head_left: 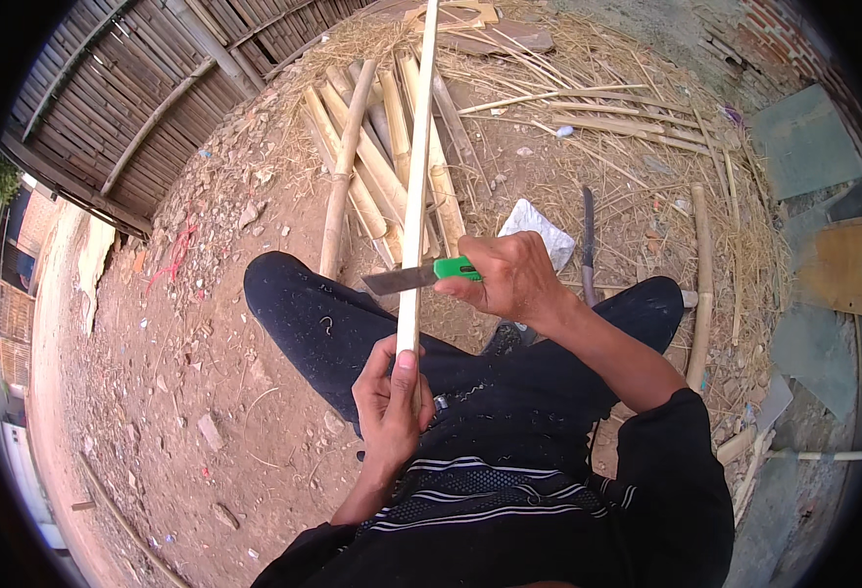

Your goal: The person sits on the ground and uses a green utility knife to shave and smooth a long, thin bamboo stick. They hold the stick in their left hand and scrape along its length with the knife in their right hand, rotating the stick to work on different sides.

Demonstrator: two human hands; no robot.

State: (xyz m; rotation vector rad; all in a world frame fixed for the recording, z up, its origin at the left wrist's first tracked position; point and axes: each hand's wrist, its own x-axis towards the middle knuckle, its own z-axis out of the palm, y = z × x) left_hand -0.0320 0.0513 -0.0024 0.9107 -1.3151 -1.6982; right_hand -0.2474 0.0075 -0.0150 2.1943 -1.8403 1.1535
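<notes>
A long pale bamboo strip [415, 206] runs from my lap up past the top edge of the view. My left hand [392, 397] grips its near end, thumb lying along the top face. My right hand [511, 277] is closed around the green handle of a utility knife [399, 281]. The knife's wide grey blade lies across the strip, a short way beyond my left thumb. Whether the edge bites into the strip cannot be made out. Small shavings dot my dark trousers.
Split bamboo pieces [392, 127] lie on the dirt ahead. A long curved blade [588, 230] rests right of a white sack [539, 227]. A bamboo pole [701, 284] lies at the right, near grey sheets [811, 353]. A bamboo-slat wall [108, 108] stands at far left.
</notes>
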